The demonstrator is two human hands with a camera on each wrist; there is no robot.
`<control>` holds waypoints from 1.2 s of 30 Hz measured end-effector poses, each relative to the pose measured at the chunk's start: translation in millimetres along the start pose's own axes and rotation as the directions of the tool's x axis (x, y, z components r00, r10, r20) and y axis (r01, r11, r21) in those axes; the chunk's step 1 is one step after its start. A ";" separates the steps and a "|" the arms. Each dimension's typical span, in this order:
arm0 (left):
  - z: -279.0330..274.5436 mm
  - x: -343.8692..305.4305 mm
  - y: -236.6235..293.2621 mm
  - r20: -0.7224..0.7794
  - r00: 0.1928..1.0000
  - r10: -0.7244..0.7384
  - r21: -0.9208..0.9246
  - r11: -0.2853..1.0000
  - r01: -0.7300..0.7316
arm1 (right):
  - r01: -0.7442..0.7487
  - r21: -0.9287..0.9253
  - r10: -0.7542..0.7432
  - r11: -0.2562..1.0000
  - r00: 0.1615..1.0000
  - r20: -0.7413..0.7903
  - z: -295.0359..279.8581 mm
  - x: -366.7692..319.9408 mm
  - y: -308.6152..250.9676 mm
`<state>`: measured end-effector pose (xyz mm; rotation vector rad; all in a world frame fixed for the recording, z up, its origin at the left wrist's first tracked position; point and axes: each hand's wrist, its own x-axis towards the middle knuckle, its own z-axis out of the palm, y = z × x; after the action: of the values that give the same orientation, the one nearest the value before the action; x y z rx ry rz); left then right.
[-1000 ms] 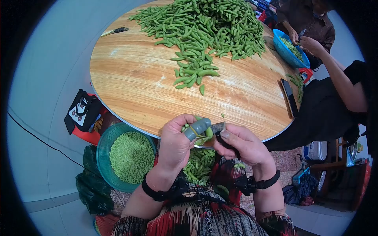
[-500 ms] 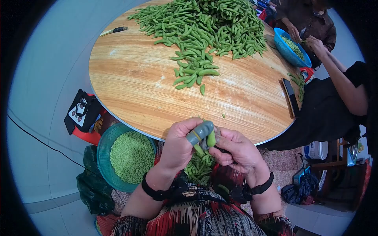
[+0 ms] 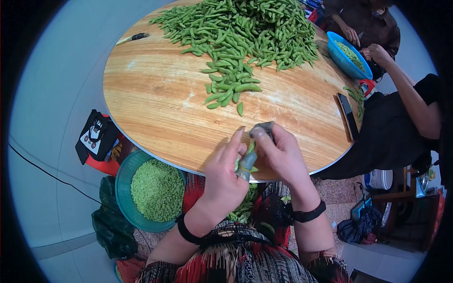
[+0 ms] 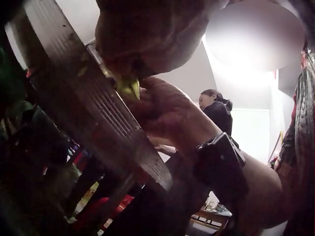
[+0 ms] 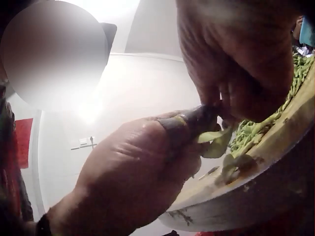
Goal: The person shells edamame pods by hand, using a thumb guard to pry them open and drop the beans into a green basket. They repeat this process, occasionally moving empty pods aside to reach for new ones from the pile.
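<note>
A green soybean pod (image 3: 251,147) is held between both hands, just over the table's near edge. My left hand (image 3: 222,177) grips its lower part, with a grey cover (image 3: 247,164) banded in yellow round the thumb and the index finger raised. At the pod's upper end, the right hand (image 3: 285,158) pinches with thumb and fingers; a dark grey piece (image 3: 267,126) shows at its index fingertip. Seen from the right wrist, the pod (image 5: 214,143) lies split below the left thumb, close under the right fingertips. The left wrist view is dark, with the pod (image 4: 129,88) between the hands.
A heap of pods (image 3: 245,37) covers the far side of the round table (image 3: 155,99). A knife (image 3: 133,38) and a phone (image 3: 348,117) lie on it. Shelled beans fill a teal basket (image 3: 123,198) at left. Another person works over a blue basin (image 3: 337,59) at right.
Both hands have moved up over the table edge, the right one higher. The left index finger has straightened upward and its covered thumb has swung lower. The pod now points up toward the right fingertips.
</note>
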<state>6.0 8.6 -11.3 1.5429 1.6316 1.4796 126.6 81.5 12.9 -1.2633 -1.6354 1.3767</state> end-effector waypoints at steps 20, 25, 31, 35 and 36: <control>-10.5 7.7 -12.6 0.085 0.949 0.304 -0.106 0.950 -0.295 | -0.370 0.764 0.110 0.529 0.922 0.371 5.5 -14.1 11.4; 0.2 6.9 -19.2 -0.016 0.995 0.102 -0.191 0.976 -0.104 | -0.285 0.808 0.196 0.516 0.957 0.212 21.9 -9.4 3.3; -26.7 12.4 -10.8 0.069 0.933 -0.352 -0.772 0.573 0.274 | -0.039 0.388 -0.093 0.921 0.944 0.317 -1.1 -16.7 -21.2; -25.4 2.7 4.0 0.027 0.954 -0.299 -0.837 0.515 0.185 | 0.357 -0.150 -0.308 0.922 0.910 0.278 20.6 -25.9 -7.6; -30.9 1.2 1.1 0.030 0.950 -0.312 -0.836 0.513 0.195 | 0.346 -0.147 -0.296 0.927 0.913 0.283 20.9 -31.2 -11.2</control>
<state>-20.6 -2.4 0.1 0.6281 0.8604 1.8038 115.0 45.2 21.9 -0.8869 -2.0938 1.2330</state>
